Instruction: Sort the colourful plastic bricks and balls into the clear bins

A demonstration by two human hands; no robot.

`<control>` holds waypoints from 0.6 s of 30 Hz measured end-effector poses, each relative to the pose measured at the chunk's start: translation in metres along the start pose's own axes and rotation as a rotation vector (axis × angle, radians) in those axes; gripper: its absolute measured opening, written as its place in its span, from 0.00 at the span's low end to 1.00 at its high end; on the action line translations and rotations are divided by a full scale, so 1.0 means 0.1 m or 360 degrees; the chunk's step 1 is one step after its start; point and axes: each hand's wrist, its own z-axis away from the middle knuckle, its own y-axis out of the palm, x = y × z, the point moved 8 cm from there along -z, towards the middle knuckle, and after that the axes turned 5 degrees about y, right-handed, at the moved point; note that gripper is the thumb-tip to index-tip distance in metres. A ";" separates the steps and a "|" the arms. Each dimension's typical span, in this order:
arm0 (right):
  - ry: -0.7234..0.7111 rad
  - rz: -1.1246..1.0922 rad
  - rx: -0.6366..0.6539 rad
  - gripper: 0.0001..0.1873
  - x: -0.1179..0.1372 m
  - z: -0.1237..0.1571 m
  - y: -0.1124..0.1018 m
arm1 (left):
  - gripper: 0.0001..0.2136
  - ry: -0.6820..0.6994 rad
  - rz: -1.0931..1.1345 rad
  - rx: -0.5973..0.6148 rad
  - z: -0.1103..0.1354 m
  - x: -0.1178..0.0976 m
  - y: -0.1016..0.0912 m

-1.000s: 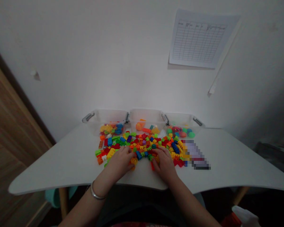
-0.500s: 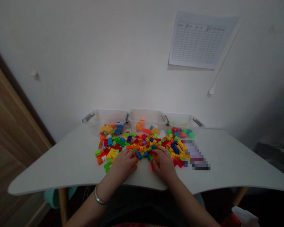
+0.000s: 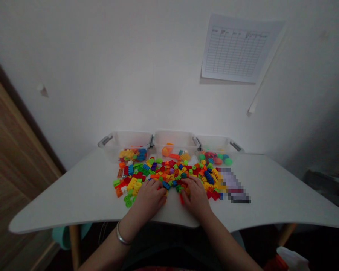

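Note:
Many colourful toy building bricks (image 3: 173, 171) lie in a loose heap on the white table. My left hand (image 3: 150, 198) is at the near left of the heap, its fingers curled downward and the thumb close to the fingertips. A bit of yellow-orange shows under that thumb; what it is cannot be made out. My right hand (image 3: 198, 197) rests at the near right of the heap, thumb and fingers apart over several bricks. A red brick (image 3: 182, 198) shows by its thumb. Left of my left hand lie a round yellow piece (image 3: 137, 185) and round green pieces (image 3: 128, 200).
Along the wall stand three clear bins: a left bin (image 3: 127, 139) with mixed bricks, a middle bin (image 3: 173, 138) with orange and yellow pieces, and a right bin (image 3: 214, 141) with round pieces. A pixelated flat object (image 3: 234, 184) lies to the right of the bricks.
My left hand has shifted slightly right, its thumb now closer in. A round yellow piece now shows among the bricks to its left. My right hand has hardly moved.

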 end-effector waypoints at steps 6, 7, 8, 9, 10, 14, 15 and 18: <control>0.0006 -0.0017 -0.0005 0.17 0.02 -0.01 -0.01 | 0.07 -0.0051 0.0041 0.0060 -0.01 0.02 0.03; 0.0003 -0.0021 -0.0005 0.17 0.02 -0.01 -0.01 | 0.06 -0.0059 0.0041 0.0053 -0.01 0.02 0.04; -0.0001 -0.0023 -0.0005 0.17 0.02 -0.01 -0.01 | 0.06 -0.0066 0.0039 0.0043 -0.01 0.03 0.04; -0.0007 -0.0025 -0.0004 0.17 0.02 -0.01 -0.01 | 0.05 -0.0071 0.0036 0.0029 -0.01 0.03 0.04; -0.0012 -0.0026 -0.0006 0.17 0.02 -0.01 -0.01 | 0.06 -0.0075 0.0031 0.0012 -0.01 0.04 0.04; -0.0004 -0.0028 -0.0009 0.17 0.01 0.00 -0.01 | 0.07 -0.0099 0.0009 -0.0011 -0.01 0.06 0.04; 0.0003 -0.0029 -0.0007 0.17 0.01 0.00 0.00 | 0.07 -0.0103 0.0005 -0.0006 -0.01 0.07 0.05; 0.0015 -0.0038 0.0001 0.17 0.01 0.00 0.00 | 0.07 -0.0089 -0.0008 0.0025 -0.03 0.05 0.06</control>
